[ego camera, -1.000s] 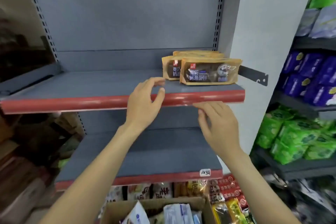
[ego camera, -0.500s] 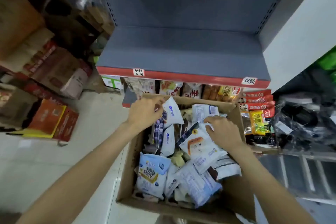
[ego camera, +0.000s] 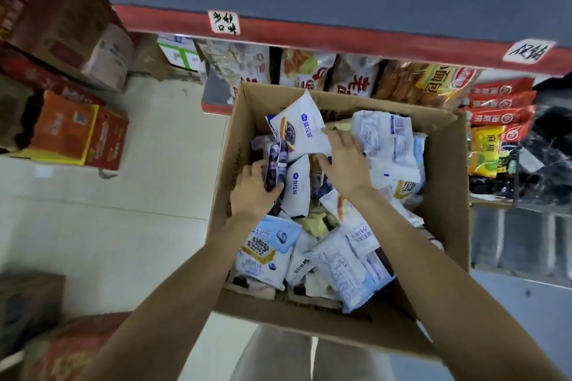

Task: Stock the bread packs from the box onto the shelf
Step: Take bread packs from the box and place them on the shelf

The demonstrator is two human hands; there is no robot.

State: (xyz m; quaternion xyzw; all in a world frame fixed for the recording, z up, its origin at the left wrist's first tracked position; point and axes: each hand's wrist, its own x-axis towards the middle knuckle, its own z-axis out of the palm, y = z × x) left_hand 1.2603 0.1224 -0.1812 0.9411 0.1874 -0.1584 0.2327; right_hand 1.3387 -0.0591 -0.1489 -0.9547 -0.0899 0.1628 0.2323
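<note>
An open cardboard box point(ego camera: 445, 195) stands on the floor below me, filled with several white and blue bread packs. My left hand point(ego camera: 252, 189) is inside at the box's left wall, its fingers closed around a dark blueberry-print pack point(ego camera: 274, 164) that stands on edge. My right hand point(ego camera: 343, 161) lies flat in the middle of the box with fingers spread, touching the lower edge of a white pack point(ego camera: 298, 128) that leans upright. The grey shelf with a red front edge point(ego camera: 340, 37) runs across the top of the view.
Snack bags point(ego camera: 356, 80) fill the lowest shelf behind the box. Red and orange cartons point(ego camera: 80, 133) are stacked on the tiled floor at left. Another red box point(ego camera: 71, 346) sits at lower left. A dark rack with black-wrapped goods point(ego camera: 544, 145) stands at right.
The view has dropped from the upper shelf to the box. Both hands came down from the shelf edge into the box; the left hand has closed on a dark pack.
</note>
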